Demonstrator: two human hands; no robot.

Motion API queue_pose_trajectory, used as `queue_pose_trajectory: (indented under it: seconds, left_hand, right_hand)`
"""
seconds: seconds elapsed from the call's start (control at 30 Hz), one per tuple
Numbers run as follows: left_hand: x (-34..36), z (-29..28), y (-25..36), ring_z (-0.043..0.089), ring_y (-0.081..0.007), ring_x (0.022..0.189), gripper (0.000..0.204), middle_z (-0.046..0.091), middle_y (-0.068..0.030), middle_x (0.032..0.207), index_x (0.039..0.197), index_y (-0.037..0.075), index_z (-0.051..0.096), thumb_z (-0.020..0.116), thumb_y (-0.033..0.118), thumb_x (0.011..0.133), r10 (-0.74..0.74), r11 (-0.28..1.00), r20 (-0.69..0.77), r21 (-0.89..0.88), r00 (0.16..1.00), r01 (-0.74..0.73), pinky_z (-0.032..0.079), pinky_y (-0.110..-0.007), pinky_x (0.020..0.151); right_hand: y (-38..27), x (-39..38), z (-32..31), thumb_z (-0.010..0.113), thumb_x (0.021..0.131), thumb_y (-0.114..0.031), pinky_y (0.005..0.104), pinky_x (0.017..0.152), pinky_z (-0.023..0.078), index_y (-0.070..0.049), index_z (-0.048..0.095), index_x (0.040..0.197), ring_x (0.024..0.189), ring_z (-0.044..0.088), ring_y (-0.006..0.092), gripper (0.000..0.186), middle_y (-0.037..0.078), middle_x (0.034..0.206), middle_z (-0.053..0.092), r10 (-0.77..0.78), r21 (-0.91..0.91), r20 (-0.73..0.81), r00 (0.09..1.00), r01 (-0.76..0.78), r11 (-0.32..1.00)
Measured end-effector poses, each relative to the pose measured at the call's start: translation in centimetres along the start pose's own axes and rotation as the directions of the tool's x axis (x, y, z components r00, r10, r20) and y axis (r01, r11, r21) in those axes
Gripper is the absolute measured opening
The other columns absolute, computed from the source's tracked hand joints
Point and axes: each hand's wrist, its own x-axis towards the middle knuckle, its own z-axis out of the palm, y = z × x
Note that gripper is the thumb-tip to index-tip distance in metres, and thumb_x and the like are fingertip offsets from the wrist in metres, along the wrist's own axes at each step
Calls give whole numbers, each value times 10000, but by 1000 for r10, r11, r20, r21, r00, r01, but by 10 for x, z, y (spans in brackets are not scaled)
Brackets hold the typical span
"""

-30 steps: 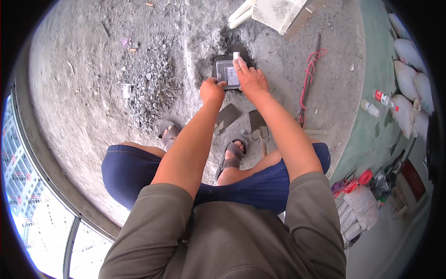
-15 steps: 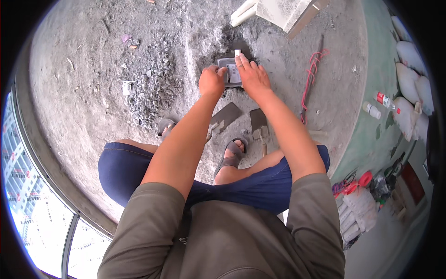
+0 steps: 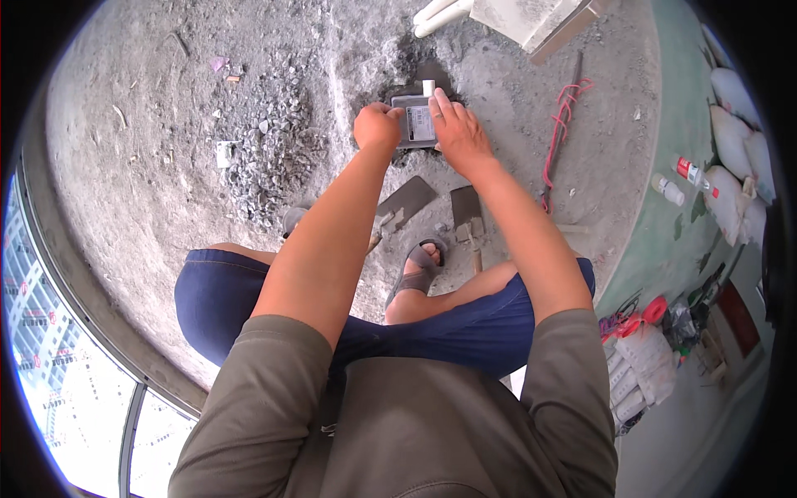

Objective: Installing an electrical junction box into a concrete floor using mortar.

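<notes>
Left of the hands lies a loose heap of grey stone chips (image 3: 270,162). Next, the left hand (image 3: 377,126) is curled, its thumb at the near-left edge of a grey rectangular box with a white label (image 3: 418,123), set in a rough hollow in the floor; its grip underneath cannot be told. A small white block (image 3: 428,87) stands at the box's far edge. The right hand (image 3: 461,137) lays nearly straight fingers along the right side; whether its thumb pinches is unclear. Seemingly, the box is being steadied or seated; next calls for even pressure from both sides.
</notes>
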Motion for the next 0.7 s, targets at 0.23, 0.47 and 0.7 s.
queue_pose_trajectory:
  seconds: [0.23, 0.47, 0.7]
  left_hand:
    - [-4, -1, 8, 694, -305, 868, 236, 724, -140, 883, 892, 85, 747, 727, 305, 809, 29, 999, -34, 39, 999, -28, 529, -407, 802]
    - [-11, -1, 7, 698, -284, 799, 249, 723, -135, 837, 907, 82, 749, 717, 312, 819, 134, 987, -106, 103, 985, -124, 534, -396, 768]
    - [-10, 3, -5, 686, -310, 838, 235, 714, -149, 872, 914, 46, 728, 756, 239, 783, 170, 985, -72, 8, 983, -170, 523, -405, 766]
  right_hand:
    - [-1, 5, -1, 532, 852, -27, 364, 950, 439, 3, 460, 1367, 1113, 531, 251, 520, 137, 1438, 435, 39, 30, 38, 999, -40, 999]
    - [-3, 2, -1, 828, 659, -128, 392, 999, 412, -26, 378, 1427, 1223, 486, 273, 896, 125, 1482, 385, 105, 52, 126, 986, -112, 992]
    - [-2, 2, 6, 824, 662, -118, 397, 1002, 408, -23, 385, 1419, 1217, 489, 276, 880, 130, 1473, 393, 103, 35, 108, 989, -108, 994]
